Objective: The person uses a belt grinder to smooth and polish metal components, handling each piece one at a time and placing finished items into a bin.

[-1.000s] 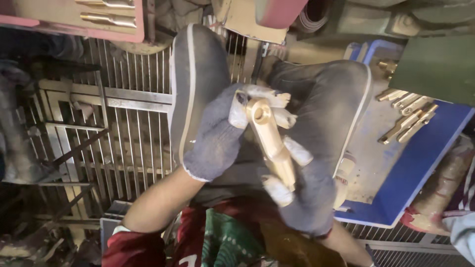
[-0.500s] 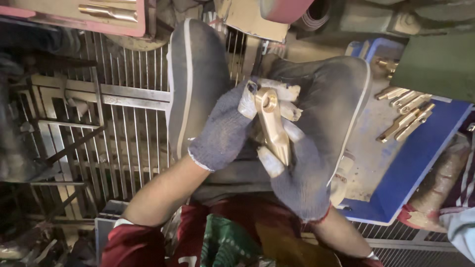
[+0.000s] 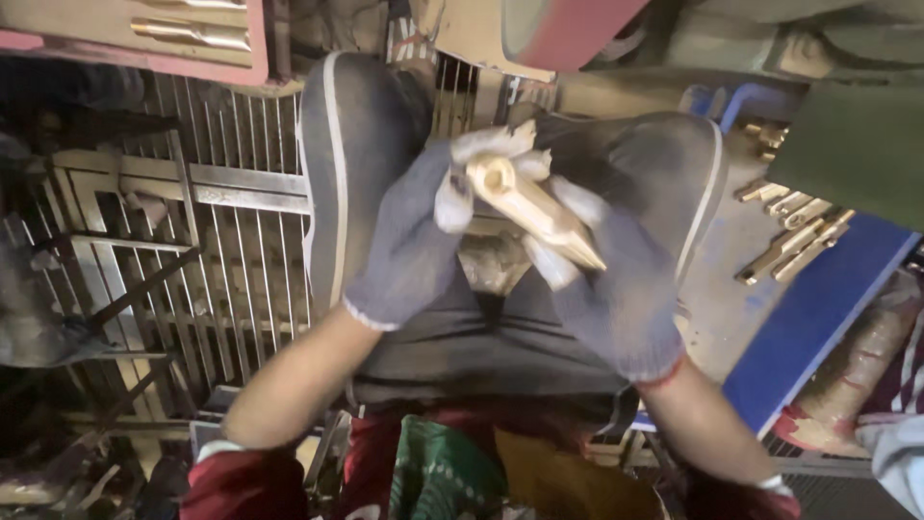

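Note:
Both my hands wear grey knit gloves with pale fingertips. Between them I hold a long brass part (image 3: pixel 535 205) with a hollow round end that faces up and left. My left hand (image 3: pixel 409 241) pinches that hollow end with its fingertips. My right hand (image 3: pixel 606 289) wraps the tapered lower end from below. The part hovers above my knees, which are in dark grey trousers (image 3: pixel 356 144). My forearms are bare, with dark red sleeves near the frame's bottom.
A blue tray (image 3: pixel 818 318) at right holds several similar brass parts (image 3: pixel 794 236). A red-rimmed tray (image 3: pixel 144 39) at top left holds more brass pieces. A metal wire grate (image 3: pixel 221 260) lies under my legs. A patterned sleeve shows at far right.
The brass part has tilted from nearly upright to slanting, its hollow end turned toward the upper left. Both hands have risen slightly and shifted with it.

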